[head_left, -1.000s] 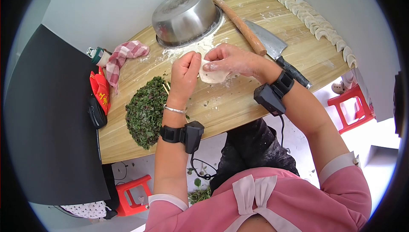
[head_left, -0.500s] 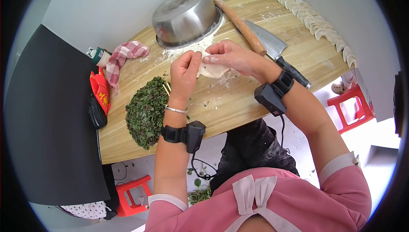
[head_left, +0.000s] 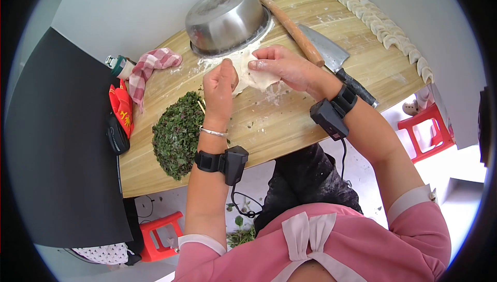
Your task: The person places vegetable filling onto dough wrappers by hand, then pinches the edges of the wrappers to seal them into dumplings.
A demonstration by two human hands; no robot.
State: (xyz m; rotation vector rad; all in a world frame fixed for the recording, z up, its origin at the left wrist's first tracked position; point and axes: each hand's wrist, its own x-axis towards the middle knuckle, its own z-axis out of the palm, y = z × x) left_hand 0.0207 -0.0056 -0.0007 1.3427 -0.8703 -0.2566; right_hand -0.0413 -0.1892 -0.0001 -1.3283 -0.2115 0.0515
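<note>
In the head view a thin, pale dough wrapper point(head_left: 263, 78) is held over the floured table in front of the upturned metal basin. My right hand point(head_left: 290, 68) pinches its right side between thumb and fingers. On its left side, my left hand point(head_left: 220, 84) is closed with the thumb up, the fingers curled at the wrapper's edge; its exact grip is partly hidden behind the hand. Just left of my left wrist lies a heap of chopped green leaves point(head_left: 176, 137), with light chopsticks point(head_left: 201, 106) stuck in its side.
Behind the hands are the basin point(head_left: 225, 23), a rolling pin point(head_left: 292, 31) and a cleaver point(head_left: 326, 49). Rows of folded dumplings point(head_left: 380, 25) line the table's right edge. A checked cloth point(head_left: 150, 69), a bottle point(head_left: 120, 67) and a red packet point(head_left: 121, 107) are left. Red stools point(head_left: 427, 132) stand below.
My hands have drawn apart: the left has shifted slightly left, and more of the dough shows between them. My right hand has barely moved.
</note>
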